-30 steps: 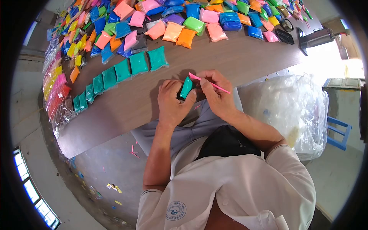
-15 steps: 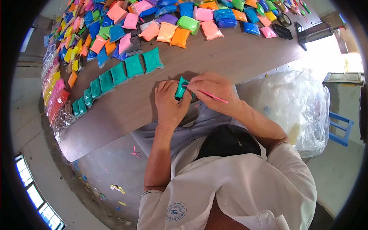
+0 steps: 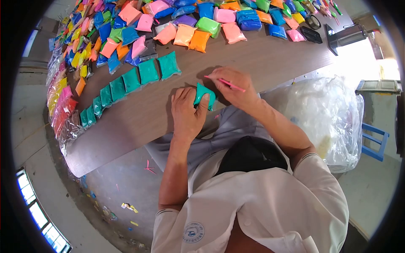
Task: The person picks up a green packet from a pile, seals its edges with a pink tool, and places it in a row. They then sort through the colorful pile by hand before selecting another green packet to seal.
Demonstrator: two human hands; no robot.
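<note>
My left hand [image 3: 184, 105] grips a small teal packet [image 3: 204, 92] near the table's front edge, thumb pressed over its face and fingers behind its left side. The packet stands tilted, its top corner pointing up. Just to the right, my right hand [image 3: 238, 93] is closed around a thin pink stick [image 3: 233, 86], whose tip pokes out to the left past the fingers, apart from the packet. A curved row of several teal packets [image 3: 147, 71] lies flat on the table, left of and beyond my hands.
Heaped bags of many colours [image 3: 198, 41] cover the back and left of the brown table [image 3: 139, 114]. A metal device [image 3: 348, 36] stands at the far right corner. Beside the table on the right are a big clear plastic bag [image 3: 316, 118] and a blue stool [image 3: 374, 141].
My right hand has drawn the pink stick up and right, off the packet. The packet in my left hand has turned, showing more of its teal face.
</note>
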